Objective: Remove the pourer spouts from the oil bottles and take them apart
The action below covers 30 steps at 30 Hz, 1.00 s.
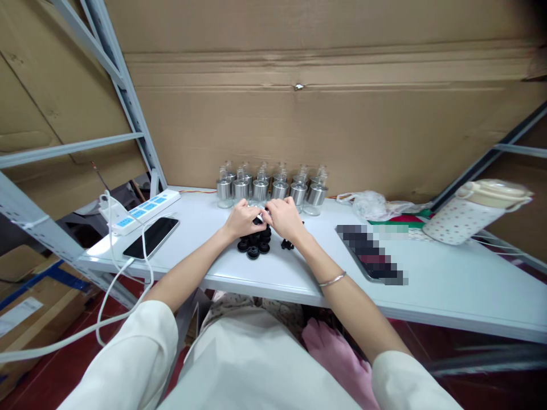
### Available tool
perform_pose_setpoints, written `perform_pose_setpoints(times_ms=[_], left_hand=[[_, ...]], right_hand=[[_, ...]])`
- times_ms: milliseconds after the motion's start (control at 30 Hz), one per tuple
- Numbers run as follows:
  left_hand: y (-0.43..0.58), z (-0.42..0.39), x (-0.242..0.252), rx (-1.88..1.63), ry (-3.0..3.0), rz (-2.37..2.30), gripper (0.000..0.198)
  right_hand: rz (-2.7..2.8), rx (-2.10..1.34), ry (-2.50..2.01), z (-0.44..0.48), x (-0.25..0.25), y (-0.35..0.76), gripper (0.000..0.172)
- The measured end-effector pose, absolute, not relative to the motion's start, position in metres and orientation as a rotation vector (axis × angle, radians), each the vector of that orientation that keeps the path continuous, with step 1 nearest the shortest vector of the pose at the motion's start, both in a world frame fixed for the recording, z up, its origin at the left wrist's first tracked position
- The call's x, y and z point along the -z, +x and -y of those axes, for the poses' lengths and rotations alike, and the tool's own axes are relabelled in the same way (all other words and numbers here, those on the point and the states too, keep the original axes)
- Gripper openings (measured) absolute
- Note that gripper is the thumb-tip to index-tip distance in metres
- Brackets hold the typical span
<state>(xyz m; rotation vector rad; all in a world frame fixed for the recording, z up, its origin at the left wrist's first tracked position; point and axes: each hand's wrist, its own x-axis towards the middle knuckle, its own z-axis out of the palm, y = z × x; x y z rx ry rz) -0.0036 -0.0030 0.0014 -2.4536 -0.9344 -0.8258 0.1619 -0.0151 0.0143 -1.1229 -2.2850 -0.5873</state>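
Observation:
My left hand (243, 219) and my right hand (285, 217) meet over the middle of the table, fingertips pinched together. Whatever is between them is mostly hidden and too small to name. Just below the fingers lies a heap of round black caps (253, 251), partly covered by my left hand. Some small black pieces (287, 244) lie beneath my right wrist. Close behind both hands stand several clear glass bottles (280, 188) with silver metal sleeves, upright in two rows.
On the white table (299, 279), a phone (151, 238) and a power strip (145, 212) with white cables lie at left. At right are a pixelated dark device (370, 253), a crumpled plastic bag (370, 204) and a dotted bottle (474, 210). Cardboard (333, 125) stands behind.

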Motion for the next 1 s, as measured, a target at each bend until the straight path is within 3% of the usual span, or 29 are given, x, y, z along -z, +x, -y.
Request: perform_pose_setpoints(times_ms=[600, 1000], left_hand=[[-0.011, -0.002, 0.003, 0.940, -2.394, 1.021, 0.005], [-0.012, 0.000, 0.000, 0.835, -2.314, 0.797, 0.020]], right_hand=[[2.214, 0.310, -1.027, 0.020, -0.016, 0.160, 0.033], [2.247, 0.165, -1.109, 0.024, -0.018, 0.160, 0.029]])
